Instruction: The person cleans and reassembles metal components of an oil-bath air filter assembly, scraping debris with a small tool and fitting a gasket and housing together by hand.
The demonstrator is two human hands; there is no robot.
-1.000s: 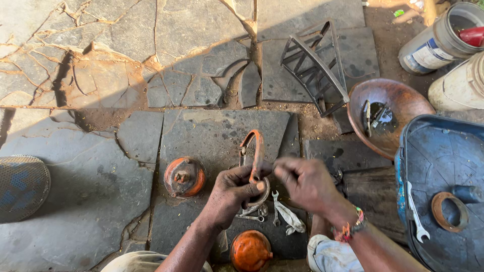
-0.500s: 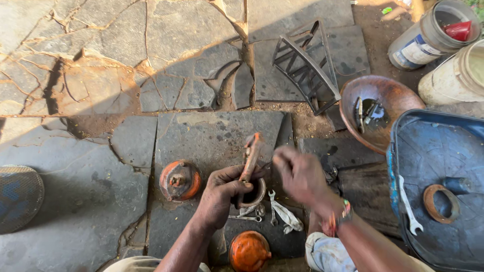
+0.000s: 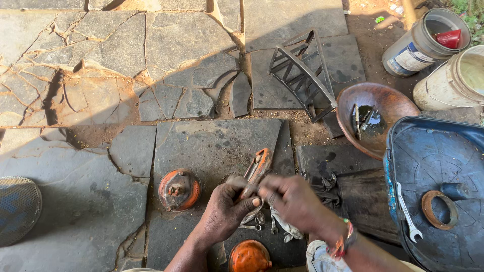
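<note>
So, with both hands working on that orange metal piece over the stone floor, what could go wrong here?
1. The left hand and right hand are bare on the rusty orange metal piece; a slip could probably pinch or cut a finger.
2. Small wrenches lie right beneath the hands; a dropped piece might scatter them into the cracks of the stone floor.

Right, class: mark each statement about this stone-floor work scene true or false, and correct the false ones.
1. Both hands, left hand and right hand, grip the orange metal part. True.
2. The spanner lies in the rusty bowl. False: it lies on the blue drum lid.
3. A rusty ring rests on that lid. True.
4. The metal rack hangs on a wall. False: it lies on the stone floor.
</note>
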